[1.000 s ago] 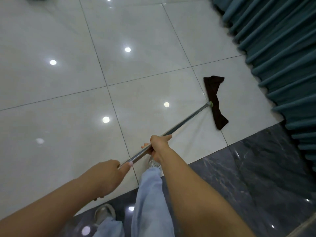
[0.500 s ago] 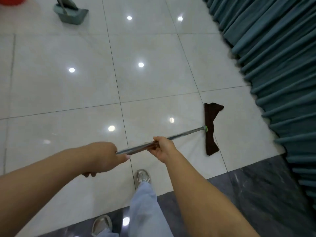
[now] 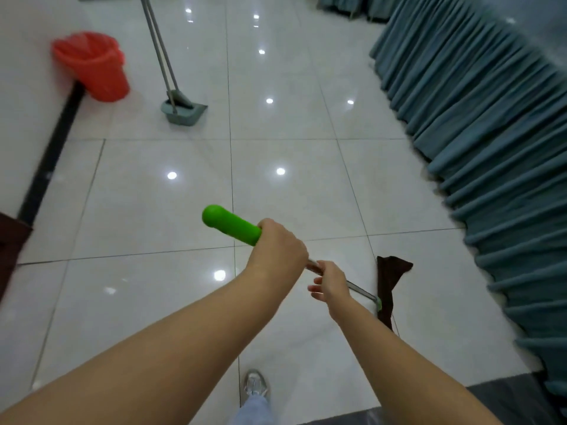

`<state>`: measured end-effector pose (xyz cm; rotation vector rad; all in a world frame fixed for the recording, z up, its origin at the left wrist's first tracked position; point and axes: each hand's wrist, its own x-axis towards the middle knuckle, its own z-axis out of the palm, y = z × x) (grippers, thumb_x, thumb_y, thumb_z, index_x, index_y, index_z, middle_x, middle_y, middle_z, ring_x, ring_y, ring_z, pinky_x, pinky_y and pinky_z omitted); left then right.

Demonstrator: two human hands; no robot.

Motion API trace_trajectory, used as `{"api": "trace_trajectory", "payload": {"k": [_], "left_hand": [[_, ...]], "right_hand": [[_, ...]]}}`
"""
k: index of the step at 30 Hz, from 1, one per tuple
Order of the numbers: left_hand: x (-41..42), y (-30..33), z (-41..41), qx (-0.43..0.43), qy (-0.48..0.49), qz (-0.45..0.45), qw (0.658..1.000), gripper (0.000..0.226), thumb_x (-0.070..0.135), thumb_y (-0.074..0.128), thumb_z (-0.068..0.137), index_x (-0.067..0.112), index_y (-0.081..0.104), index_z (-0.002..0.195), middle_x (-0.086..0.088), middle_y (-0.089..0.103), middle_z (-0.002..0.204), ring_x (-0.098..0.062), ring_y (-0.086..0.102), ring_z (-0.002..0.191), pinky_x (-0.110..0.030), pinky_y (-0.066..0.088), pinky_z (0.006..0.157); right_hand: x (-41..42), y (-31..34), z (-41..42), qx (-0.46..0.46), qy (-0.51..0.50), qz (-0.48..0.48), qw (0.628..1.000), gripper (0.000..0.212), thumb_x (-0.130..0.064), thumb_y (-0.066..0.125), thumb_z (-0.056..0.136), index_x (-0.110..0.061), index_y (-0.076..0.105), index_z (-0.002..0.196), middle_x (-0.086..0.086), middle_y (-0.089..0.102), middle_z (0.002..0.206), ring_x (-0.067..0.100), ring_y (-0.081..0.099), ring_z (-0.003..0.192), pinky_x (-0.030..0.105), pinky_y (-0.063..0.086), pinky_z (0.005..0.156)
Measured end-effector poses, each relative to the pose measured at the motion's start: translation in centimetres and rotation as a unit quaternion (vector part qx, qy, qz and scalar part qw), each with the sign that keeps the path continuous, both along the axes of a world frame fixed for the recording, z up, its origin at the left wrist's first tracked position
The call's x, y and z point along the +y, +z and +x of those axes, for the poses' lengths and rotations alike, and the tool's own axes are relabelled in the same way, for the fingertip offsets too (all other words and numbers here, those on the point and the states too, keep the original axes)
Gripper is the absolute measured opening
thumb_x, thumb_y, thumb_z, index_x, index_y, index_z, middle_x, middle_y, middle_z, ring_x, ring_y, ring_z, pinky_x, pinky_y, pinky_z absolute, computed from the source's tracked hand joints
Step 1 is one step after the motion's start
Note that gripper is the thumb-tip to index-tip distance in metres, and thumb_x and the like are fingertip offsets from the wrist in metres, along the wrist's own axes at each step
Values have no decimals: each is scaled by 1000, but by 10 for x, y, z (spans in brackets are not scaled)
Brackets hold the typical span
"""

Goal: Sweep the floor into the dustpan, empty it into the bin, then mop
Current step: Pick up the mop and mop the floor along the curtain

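I hold a mop with a green grip (image 3: 230, 223) and a steel shaft (image 3: 360, 290). Its dark brown cloth head (image 3: 389, 285) lies on the white floor tiles close to the curtain. My left hand (image 3: 280, 251) grips the shaft just below the green grip. My right hand (image 3: 329, 282) holds the shaft lower down, with its lower fingers loose. A grey-green dustpan (image 3: 184, 113) with a broom standing in it sits on the floor far ahead. A bin with a red liner (image 3: 92, 67) stands by the left wall.
Teal pleated curtains (image 3: 478, 124) run along the right side. A white wall with a black skirting (image 3: 50, 154) runs along the left. A dark wooden piece (image 3: 10, 240) juts in at the left edge. My shoe (image 3: 256, 383) stands on the tiles; dark marble flooring (image 3: 503, 397) is behind.
The mop handle has swung upward and the head has been drawn nearer. The view has lifted, bringing the bin, dustpan and left wall into sight. The green grip now shows above my left hand.
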<state>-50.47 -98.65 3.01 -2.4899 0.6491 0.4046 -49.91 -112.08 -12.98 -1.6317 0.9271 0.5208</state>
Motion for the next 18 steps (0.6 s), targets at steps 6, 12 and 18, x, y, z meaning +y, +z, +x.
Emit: {"api": "trace_trajectory", "payload": {"k": [6, 12, 18], "left_hand": [[10, 12, -3, -111, -198, -169, 959, 10, 5, 64, 76, 12, 60, 80, -5, 60, 73, -26, 53, 75, -40, 45, 79], [28, -6, -7, -52, -239, -272, 931, 10, 4, 62, 73, 14, 60, 71, -1, 56, 62, -21, 52, 61, -32, 50, 55], [13, 13, 45, 50, 111, -462, 879, 66, 59, 49, 88, 22, 38, 141, 0, 60, 124, -19, 55, 112, -32, 48, 86]], "right_hand": [[-26, 24, 0, -85, 170, -53, 980, 10, -15, 51, 91, -24, 54, 92, 4, 54, 80, 18, 47, 68, 31, 43, 64], [-44, 31, 12, -120, 129, -120, 977, 11, -32, 60, 90, -23, 56, 96, -3, 53, 73, 14, 47, 62, 31, 44, 58], [-63, 48, 22, -106, 118, -173, 972, 20, -33, 59, 89, -20, 61, 104, -10, 48, 67, 11, 45, 60, 26, 38, 57]]}}
